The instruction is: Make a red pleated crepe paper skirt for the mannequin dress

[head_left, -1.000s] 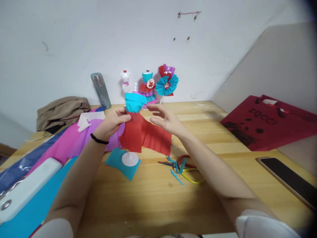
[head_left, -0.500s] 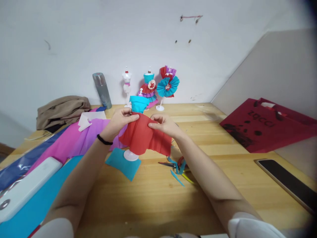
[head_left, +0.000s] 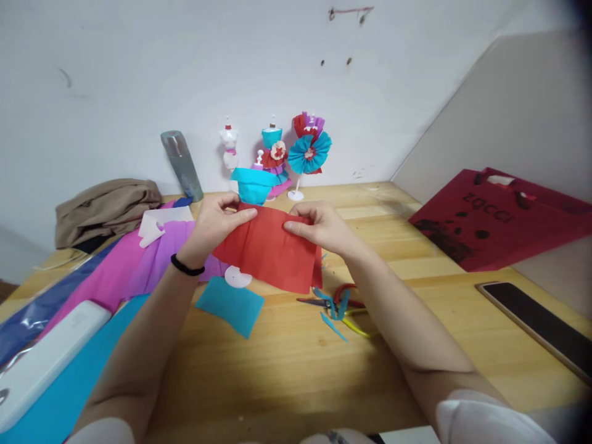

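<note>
A sheet of red crepe paper [head_left: 272,253] hangs in front of a small dress form [head_left: 259,161] whose top is wrapped in a turquoise crepe paper bodice [head_left: 253,186]. My left hand [head_left: 217,223] pinches the sheet's upper left edge, thumb in front, close below the bodice. At the upper right edge, my right hand [head_left: 321,227] grips the same sheet between thumb and fingers. The form's waist and stem are hidden behind the red paper; its round white base [head_left: 237,277] shows under the lower left corner. A turquoise paper piece [head_left: 234,308] lies by the base.
Scissors [head_left: 328,303] with turquoise scraps lie right of centre. Several decorated dress forms [head_left: 309,151] and a grey flask [head_left: 182,165] stand by the wall. Purple paper [head_left: 157,253] and a white device [head_left: 60,357] lie left; a red bag [head_left: 504,219] and phone [head_left: 541,324] sit right.
The red sheet, gathered in folds around the form before, is now spread flatter and wider in front of it. My hands have moved slightly apart, and the view has shifted a little.
</note>
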Demonstrator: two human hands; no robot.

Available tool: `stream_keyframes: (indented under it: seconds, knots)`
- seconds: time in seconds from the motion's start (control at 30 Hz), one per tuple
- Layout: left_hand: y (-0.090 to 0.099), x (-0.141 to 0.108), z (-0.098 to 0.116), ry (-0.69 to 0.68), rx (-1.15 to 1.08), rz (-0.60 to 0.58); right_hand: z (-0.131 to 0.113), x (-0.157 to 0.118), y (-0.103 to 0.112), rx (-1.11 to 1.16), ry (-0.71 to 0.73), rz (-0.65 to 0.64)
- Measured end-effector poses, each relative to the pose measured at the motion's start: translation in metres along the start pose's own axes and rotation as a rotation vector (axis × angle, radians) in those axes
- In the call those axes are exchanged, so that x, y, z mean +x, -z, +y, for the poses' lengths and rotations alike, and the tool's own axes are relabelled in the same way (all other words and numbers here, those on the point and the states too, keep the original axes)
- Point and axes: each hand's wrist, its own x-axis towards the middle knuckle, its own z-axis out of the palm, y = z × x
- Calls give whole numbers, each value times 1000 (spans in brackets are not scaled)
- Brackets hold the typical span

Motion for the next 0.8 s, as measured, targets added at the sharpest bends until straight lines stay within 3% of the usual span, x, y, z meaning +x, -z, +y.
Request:
stream_keyframes:
  seconds: [0.17,0.5,0.67,0.8]
  knots:
    - [-3,2,-3,-37,-23,-20,0,0,-2,-39,47,-16]
    - [-37,-9,-11,-28,-139,69,6,3,-10,-26,101,87]
    - [-43,-13,-10,-87,-142,80,9,5,-14,21,92,91]
    - [-45,-14,-8,-59,-191,52,10,5,-16,57,74,109]
